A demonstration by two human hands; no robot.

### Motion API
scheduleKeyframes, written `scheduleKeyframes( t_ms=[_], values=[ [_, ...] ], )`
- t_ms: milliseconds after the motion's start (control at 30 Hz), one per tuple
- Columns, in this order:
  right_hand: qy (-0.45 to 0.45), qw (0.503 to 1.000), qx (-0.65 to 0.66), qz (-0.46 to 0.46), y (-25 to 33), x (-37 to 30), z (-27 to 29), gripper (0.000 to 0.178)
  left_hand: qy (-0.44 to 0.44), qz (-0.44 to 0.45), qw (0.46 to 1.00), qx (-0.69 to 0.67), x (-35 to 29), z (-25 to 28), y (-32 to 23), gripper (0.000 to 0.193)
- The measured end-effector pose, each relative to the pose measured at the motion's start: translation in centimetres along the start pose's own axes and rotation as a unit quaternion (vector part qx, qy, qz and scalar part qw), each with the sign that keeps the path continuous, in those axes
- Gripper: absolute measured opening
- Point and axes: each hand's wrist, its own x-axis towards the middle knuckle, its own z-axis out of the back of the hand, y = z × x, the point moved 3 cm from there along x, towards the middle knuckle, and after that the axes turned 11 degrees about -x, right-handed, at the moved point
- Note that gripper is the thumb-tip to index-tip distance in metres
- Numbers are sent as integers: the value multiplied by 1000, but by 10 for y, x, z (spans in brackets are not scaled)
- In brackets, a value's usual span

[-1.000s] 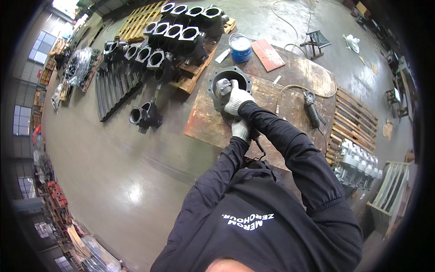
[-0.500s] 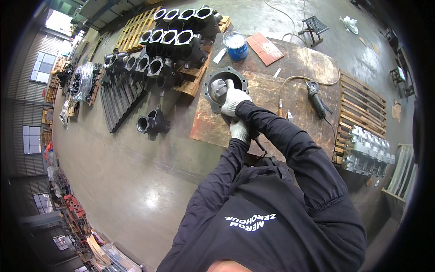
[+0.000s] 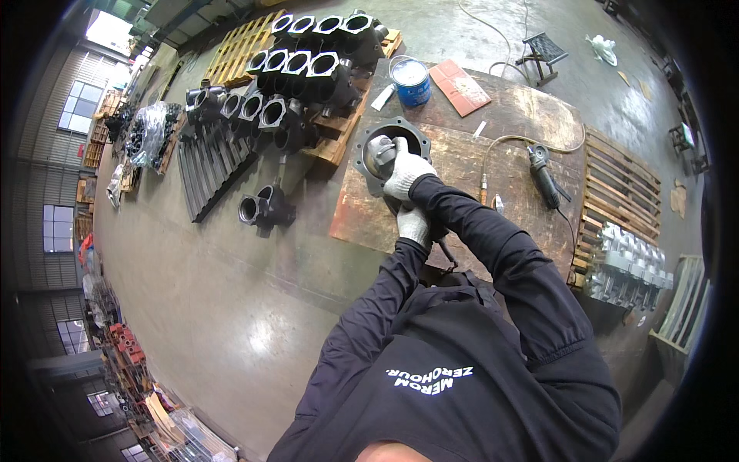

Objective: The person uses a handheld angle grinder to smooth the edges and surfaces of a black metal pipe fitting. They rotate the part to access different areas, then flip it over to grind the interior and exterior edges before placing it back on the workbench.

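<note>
Both my hands wear white gloves and grip an angle grinder (image 3: 379,148). Its grey head reaches into the round mouth of a dark flanged metal casting (image 3: 416,130), which rests on the worn wooden tabletop (image 3: 362,212). My right hand (image 3: 409,172) is closed around the front of the grinder, by the casting's rim. Just below it, my left hand (image 3: 414,225) wraps the rear of the body, where a dark cord trails off toward me. The grinder's disc and the surface it meets are hidden inside the casting.
A second angle grinder (image 3: 546,176) lies to the right beside an air hose (image 3: 493,146). At the table's far side are a blue can (image 3: 411,83) and a reddish board (image 3: 459,87). Black castings (image 3: 296,73) fill pallets at the far left; another casting (image 3: 265,209) stands on the floor.
The whole view has shifted slightly, so things appear a little further right. My hands keep their hold on the grinder, and its head stays inside the casting's mouth.
</note>
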Motion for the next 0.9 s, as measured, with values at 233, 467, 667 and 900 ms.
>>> scheduleKeyframes(
  t_ms=[233, 467, 667, 900],
  values=[
    [-14, 1000, -18, 7, -1, 3, -1, 88, -75, 151, 963, -211, 3, -11, -13, 47],
    [-14, 1000, -17, -12, -1, 6, -2, 89, -115, 231, 863, -435, 3, -20, -36, 47],
    [-19, 1000, -15, 10, 2, 7, 5, 90, -175, 212, 901, -334, 4, -27, -46, 50],
    [-7, 1000, -23, -5, 7, 8, 5, 95, -47, 292, 512, -807, 13, -14, -25, 47]
  ],
)
